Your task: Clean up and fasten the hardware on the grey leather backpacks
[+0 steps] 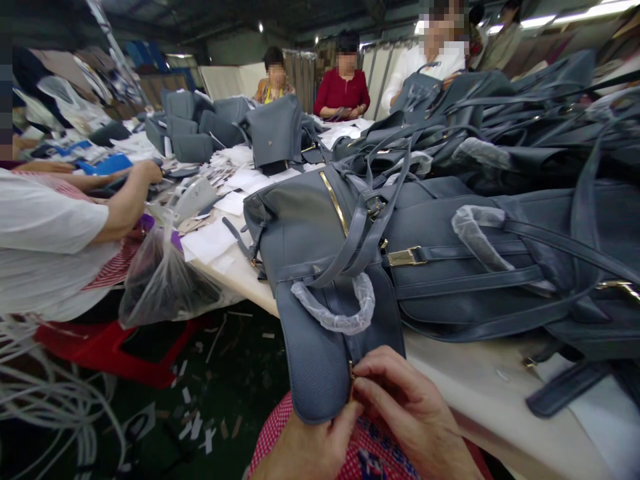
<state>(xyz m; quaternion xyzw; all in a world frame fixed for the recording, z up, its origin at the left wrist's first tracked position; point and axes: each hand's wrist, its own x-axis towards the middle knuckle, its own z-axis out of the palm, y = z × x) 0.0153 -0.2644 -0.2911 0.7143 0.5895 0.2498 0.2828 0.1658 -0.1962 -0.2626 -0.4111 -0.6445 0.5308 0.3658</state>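
Observation:
A dark grey-blue leather backpack (pixel 310 233) lies at the near table edge, its flap (pixel 315 360) hanging toward me. My left hand (pixel 320 443) is closed on the flap's lower edge, with its thumb by the metal piece. My right hand (pixel 410 400) pinches a small gold clasp (pixel 351 377) at the end of the flap's strap. Part of the clasp is hidden by my fingers. Above both hands, the carry handle (pixel 333 320) is wrapped in clear plastic. A gold zipper (pixel 334 203) runs across the bag's body.
More backpacks (pixel 465 267) are piled on the right, with loose straps. Finished-looking bags (pixel 275 133) and paper sheets (pixel 213 240) cover the table farther off. At left, a co-worker's arm (pixel 125 200) reaches over a plastic bag (pixel 163 280) and red stool (pixel 150 373). Other people stand across the table.

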